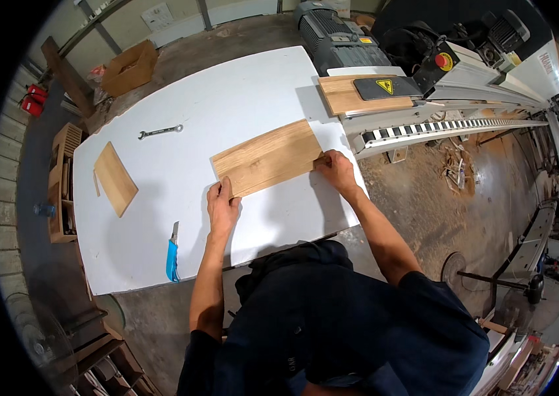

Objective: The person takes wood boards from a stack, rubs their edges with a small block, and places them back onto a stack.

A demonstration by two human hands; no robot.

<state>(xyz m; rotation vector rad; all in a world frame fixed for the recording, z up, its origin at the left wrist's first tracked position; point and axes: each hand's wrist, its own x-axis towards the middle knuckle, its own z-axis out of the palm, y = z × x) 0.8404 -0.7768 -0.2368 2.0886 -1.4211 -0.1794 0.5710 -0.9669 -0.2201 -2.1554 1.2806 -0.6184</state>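
Observation:
A rectangular wood-grain board [267, 156] lies on the white table [246, 86], slightly tilted up to the right. My left hand [224, 206] grips its near left corner, the thumb on the top face. At the near right corner, my right hand [337, 171] pinches the board's edge with bent fingers. Left of my left forearm rests a blue-handled utility knife [172, 257], its blade out. Farther off lies a metal wrench [160, 132]. A smaller wood-grain piece [116, 179] with a thin strip [96, 183] beside it is at the table's left.
To the right stands a machine with a roller conveyor [451, 131], a red emergency button [444, 62] and another wood-grain board [342, 94] on it. A motor [332, 39] sits behind. A cardboard box [130, 67] is at the far left; a fan [517, 297] stands at the lower right.

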